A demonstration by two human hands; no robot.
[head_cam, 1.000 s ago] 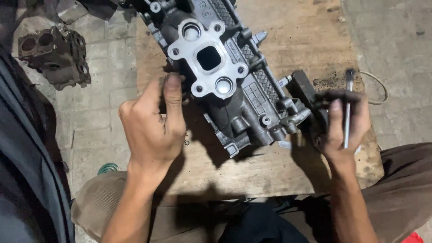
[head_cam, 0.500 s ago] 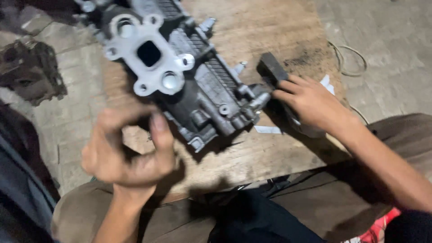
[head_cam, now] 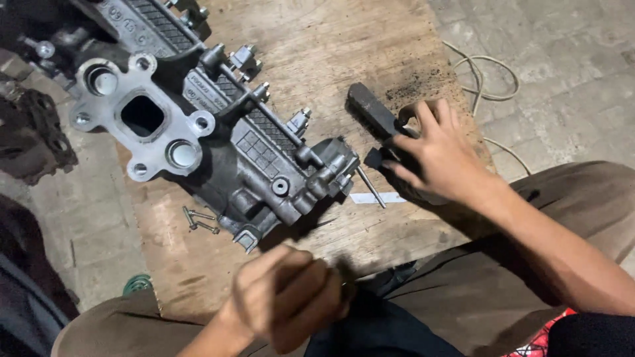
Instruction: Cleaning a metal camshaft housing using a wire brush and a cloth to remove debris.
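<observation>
1. We see that our right hand (head_cam: 440, 155) has come down onto the wooden board (head_cam: 370, 46) since a second ago, when it held a thin rod upright beside the casting; now its fingers are spread flat over a dark block-shaped tool (head_cam: 374, 112), pressing or gathering it rather than gripping.
2. Our left hand (head_cam: 288, 304), which lay on the grey metal casting (head_cam: 218, 139) a second ago, has pulled back toward our lap; it is curled narrow and blurred, and we cannot tell whether it holds anything.
3. So the casting now lies untouched by either hand, slanting across the left half of the board, its flange with the oblong opening facing up.
4. A thin metal pin (head_cam: 370, 187) lies just beside the casting's near end, by a white strip (head_cam: 377, 198); two small screws (head_cam: 198, 220) lie near its lower edge.
5. Around us: a pale cord (head_cam: 493, 73) on the floor past the board; a dark engine part (head_cam: 30, 135) at left; a green ring (head_cam: 137, 284) on the floor.
</observation>
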